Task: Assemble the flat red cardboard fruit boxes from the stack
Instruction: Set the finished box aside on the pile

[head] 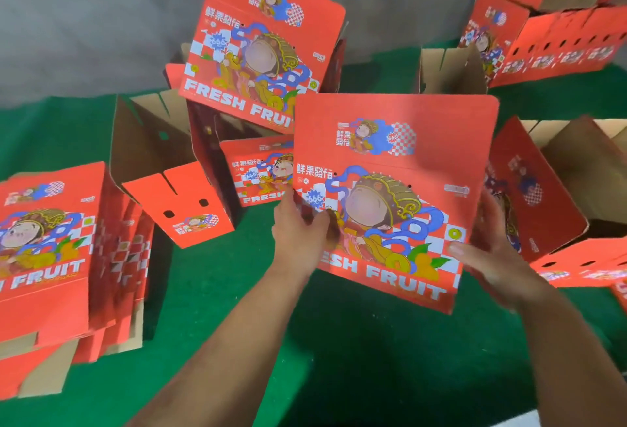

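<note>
I hold a flat red "FRESH FRUIT" box (400,162) upright above the green surface, printed face toward me. My left hand (300,233) grips its left edge, thumb on the front. On the box's right edge, my right hand (488,257) holds it with the thumb across the printed front. A stack of flat red boxes (57,250) lies at the left, fanned out and slightly blurred.
Opened boxes stand around on the green table (339,342): one with brown inside and a holed red flap (179,202) left of centre, one tilted up behind (261,43), more at the right (549,196) and top right (556,36). A grey wall is behind.
</note>
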